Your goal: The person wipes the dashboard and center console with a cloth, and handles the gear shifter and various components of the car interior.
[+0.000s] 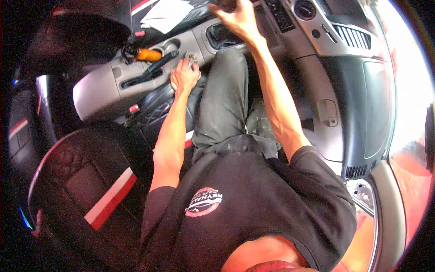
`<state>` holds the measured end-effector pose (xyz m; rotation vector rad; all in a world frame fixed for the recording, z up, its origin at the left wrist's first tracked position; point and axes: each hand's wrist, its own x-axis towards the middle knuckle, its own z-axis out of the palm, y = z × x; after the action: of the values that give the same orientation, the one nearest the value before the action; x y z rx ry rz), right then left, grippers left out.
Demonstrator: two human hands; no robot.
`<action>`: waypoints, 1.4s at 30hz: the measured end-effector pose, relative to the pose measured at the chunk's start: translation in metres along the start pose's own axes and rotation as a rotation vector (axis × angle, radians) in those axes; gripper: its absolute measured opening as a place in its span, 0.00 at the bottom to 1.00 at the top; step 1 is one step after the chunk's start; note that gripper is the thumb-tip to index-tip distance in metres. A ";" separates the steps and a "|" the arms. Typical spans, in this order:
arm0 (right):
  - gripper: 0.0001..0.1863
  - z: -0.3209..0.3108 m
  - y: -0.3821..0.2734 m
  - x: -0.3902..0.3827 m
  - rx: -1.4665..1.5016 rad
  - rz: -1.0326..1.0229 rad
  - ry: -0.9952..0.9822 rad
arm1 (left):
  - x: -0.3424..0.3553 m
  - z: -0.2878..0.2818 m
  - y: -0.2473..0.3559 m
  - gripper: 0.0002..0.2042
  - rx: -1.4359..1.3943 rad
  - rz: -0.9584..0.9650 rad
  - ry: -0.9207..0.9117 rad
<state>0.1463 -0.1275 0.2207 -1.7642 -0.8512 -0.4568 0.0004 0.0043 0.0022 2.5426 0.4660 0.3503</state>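
Note:
My left hand is closed on a crumpled greyish cloth, pressed against the side of the grey centre console, close to the black handbrake lever. Up at the top edge, my right hand curls around a dark rounded thing above the black gear lever boot. The picture cuts off part of those fingers, and what they hold cannot be made out. An orange object with a black end lies across the console beside the cup holder.
White papers or cloth lie on the far seat. Black seats with red and white stripes are at the left. The grey and black dashboard bounds the right, with the bright door opening beyond. My knee touches the console.

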 end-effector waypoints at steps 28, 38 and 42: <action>0.24 0.000 0.008 0.033 0.126 0.438 0.120 | -0.002 0.022 0.000 0.16 -0.055 0.014 0.072; 0.22 -0.023 0.066 0.048 0.390 0.610 -0.094 | -0.008 -0.031 0.059 0.12 -0.716 -0.149 0.429; 0.26 -0.001 0.068 0.024 0.203 0.496 -0.074 | 0.043 -0.115 0.142 0.14 -0.900 0.216 1.002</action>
<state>0.2121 -0.1324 0.1922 -1.7321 -0.4633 0.0208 0.0373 -0.0412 0.1803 1.3954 0.2608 1.5308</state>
